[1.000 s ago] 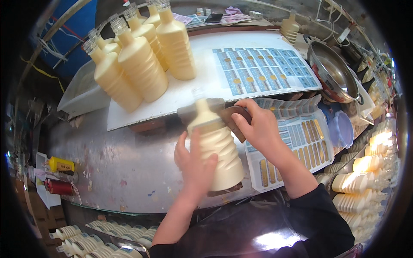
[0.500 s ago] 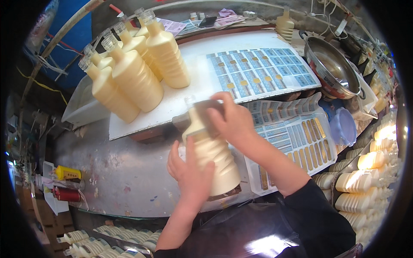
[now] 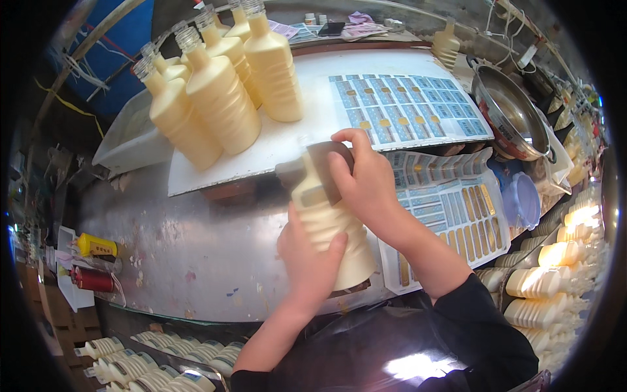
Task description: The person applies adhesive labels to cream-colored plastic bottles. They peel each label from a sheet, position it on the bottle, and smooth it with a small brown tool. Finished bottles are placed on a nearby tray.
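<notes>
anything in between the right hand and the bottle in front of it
Yes: the flat brown piece in the right hand lies between that hand and the cream bottle, near its neck and shoulder. Nothing visible separates the left hand from the bottle's body.

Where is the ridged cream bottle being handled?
In the head view, the ridged cream bottle is just right of centre, near the front edge of the grey worktable, the left grip on it and the gold-striped label sheet to its right.
</notes>
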`<state>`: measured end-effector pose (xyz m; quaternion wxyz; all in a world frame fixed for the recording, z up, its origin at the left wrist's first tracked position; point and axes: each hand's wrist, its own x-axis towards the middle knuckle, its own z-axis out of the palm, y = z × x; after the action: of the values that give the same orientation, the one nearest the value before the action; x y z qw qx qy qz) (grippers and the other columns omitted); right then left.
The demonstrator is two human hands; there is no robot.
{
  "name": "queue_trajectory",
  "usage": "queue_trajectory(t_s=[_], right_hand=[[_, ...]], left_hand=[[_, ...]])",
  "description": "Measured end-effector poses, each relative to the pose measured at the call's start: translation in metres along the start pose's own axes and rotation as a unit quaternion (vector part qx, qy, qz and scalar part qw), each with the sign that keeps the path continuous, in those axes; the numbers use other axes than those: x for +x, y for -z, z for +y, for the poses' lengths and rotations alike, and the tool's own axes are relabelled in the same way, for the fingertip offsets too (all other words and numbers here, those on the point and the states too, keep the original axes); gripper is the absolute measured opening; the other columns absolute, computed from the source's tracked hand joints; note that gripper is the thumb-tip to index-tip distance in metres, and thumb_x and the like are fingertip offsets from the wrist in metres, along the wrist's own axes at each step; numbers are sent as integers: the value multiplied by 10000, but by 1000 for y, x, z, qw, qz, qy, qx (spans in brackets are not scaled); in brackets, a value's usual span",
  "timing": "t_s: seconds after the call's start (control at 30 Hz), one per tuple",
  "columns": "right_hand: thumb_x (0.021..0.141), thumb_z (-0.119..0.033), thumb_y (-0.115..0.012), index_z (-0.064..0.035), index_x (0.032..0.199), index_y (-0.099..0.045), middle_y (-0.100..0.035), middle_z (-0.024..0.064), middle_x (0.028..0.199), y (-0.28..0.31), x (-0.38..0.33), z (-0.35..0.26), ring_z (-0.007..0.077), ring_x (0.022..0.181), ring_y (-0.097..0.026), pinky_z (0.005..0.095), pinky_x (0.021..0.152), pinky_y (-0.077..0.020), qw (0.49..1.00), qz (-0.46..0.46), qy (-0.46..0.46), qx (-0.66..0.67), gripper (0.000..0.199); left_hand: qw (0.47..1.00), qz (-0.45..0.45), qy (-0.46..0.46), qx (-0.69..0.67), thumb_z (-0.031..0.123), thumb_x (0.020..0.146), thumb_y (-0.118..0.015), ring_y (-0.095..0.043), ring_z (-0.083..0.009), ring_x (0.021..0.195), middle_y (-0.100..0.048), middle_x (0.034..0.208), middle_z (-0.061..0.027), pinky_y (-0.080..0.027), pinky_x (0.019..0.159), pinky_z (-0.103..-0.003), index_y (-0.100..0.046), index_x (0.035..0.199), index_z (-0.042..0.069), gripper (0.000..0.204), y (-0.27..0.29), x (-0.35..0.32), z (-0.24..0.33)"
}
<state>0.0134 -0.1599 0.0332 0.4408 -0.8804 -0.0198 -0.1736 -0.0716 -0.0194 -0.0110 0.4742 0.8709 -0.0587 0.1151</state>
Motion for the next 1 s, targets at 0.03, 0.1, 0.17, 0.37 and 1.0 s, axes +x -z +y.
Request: queue_trajectory(t_s=[0.03,0.1,0.17,0.37,1.0], right_hand=[[978,-184,-598,-63,1194,-556,-655,141,674,-2,2,-4,306,599,-641,414,612,-489,1000,0,10,-21,251],[977,-188,-588,-65,1182,-557,-655,149,666,-6,4,-15,344,608,-651,444,616,-497,998,-1,28,-52,241],[974,-195,-584,-70,1168,-559,-660,159,666,-8,4,-24,383,623,-660,477,623,-507,996,0,36,-78,232],[968,-205,-594,-82,1155,-563,-684,171,702,-24,2,-33,408,662,-675,508,651,-526,986,-14,83,-142,226],[978,-202,-609,-76,1197,-558,-663,153,683,-1,6,-1,365,636,-660,469,628,-497,998,-14,4,-60,258]], left_hand=[[1000,3,-2,9,207,800,-788,-571,-438,1144,-590,1238,-271,-409,1000,-542,-290,1524,-76,923,-2,-2,-2],[999,10,-3,35,242,814,-798,-542,-447,1180,-569,1271,-276,-379,1024,-547,-279,1524,-82,938,-1,-5,-3],[999,8,-2,44,278,826,-805,-515,-455,1211,-548,1301,-281,-352,1045,-551,-265,1527,-87,956,-3,-6,-4],[999,2,-5,38,339,845,-806,-482,-466,1253,-511,1352,-298,-337,1076,-552,-240,1537,-90,992,-5,-6,-9],[967,-5,140,-215,349,1058,-526,-564,-220,994,-595,1090,-137,-457,921,-359,-496,1209,36,349,-4,57,-35]])
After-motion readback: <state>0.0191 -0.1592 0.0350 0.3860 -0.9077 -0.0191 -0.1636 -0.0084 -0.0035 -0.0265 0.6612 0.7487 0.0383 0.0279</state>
